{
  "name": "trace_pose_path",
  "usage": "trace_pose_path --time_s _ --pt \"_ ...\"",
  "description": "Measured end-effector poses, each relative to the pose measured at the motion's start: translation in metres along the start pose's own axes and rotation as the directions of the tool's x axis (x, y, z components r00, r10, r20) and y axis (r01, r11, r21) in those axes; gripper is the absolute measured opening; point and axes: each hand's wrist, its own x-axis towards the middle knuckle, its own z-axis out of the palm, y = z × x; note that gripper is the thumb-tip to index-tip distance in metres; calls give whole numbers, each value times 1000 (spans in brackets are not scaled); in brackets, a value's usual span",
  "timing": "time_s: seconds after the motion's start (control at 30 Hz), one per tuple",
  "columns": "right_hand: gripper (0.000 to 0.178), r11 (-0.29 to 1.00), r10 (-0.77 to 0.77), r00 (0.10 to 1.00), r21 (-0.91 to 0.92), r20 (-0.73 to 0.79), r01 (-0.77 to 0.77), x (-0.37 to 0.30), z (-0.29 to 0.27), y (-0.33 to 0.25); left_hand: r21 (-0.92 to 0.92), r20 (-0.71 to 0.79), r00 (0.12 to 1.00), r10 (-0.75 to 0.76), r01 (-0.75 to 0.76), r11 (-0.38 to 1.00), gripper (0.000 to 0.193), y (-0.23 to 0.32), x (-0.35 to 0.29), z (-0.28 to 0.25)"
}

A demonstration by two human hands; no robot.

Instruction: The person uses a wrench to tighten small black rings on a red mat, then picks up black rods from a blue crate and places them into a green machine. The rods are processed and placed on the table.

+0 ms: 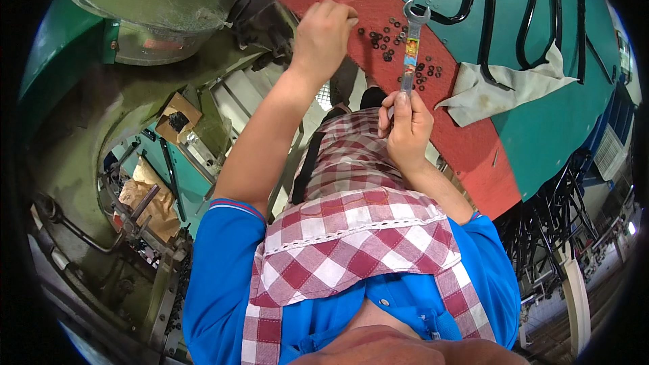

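Over the flat red tabletop strip (pixel 476 159), the silver metal open-ended wrench (pixel 410 54) should feel stiff, weighty, best gripped where the right hand (pixel 410 132) closes around its near end; left hand (pixel 320 39) fingers curl, contents indiscernible.

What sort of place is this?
Probably a factory workshop: there's a big green metal machine, shiny black bent rods on a red-and-green table, and a silver open-ended wrench in the person's right hand.

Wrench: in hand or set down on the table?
In hand: the right hand grips the wrench by its lower end, thumb against it.
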Motion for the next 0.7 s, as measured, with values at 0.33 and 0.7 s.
trace_pose_path --time_s 0.33,0.7 --pt "29 998 -34 999 48 -42 36 -4 -18 -9 -27 -170 984 -47 43 999 41 15 -13 -1" --pt "30 996 -69 996 50 -63 72 -3 -22 -5 -62 160 981 112 -103 993 94 50 -55 40"
